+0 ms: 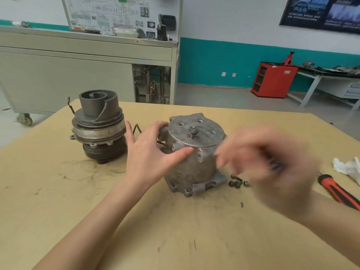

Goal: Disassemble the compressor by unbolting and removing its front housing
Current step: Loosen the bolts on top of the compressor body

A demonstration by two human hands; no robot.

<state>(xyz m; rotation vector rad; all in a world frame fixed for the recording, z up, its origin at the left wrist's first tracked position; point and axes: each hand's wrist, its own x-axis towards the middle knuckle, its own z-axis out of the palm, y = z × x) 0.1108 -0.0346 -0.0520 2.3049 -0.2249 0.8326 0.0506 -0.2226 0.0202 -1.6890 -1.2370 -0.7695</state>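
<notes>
While the left hand (pixel 150 151) holds the front housing (pixel 194 172), the right hand (pixel 272 168) is only a blur at 3 o'clock from it, so I cannot tell if its fingers are open or closed, or if they carry something.

The housing is a grey cast metal piece. It stands upright near the middle of the table (pixel 175 240), with its flat round face up and its flange down on the wood. The left hand takes it from the 9 o'clock side. The thumb lies along the near wall just under the rim, the other fingers curl around the far left edge, and one finger points away, free in the air.

At 9 o'clock from the housing, apart from it, stands the rest of the compressor (pixel 98 125). Its dark spiral part is on top and its black pulley is on the table.

At 3 o'clock from the housing's foot, just beside it, lie some dark bolts (pixel 236 182) in a small group. Further at 3 o'clock, near the table's edge, lie a red and black screwdriver (pixel 337 190) and a crumpled white cloth (pixel 348 166).

Dark smears mark the table in several places.
</notes>
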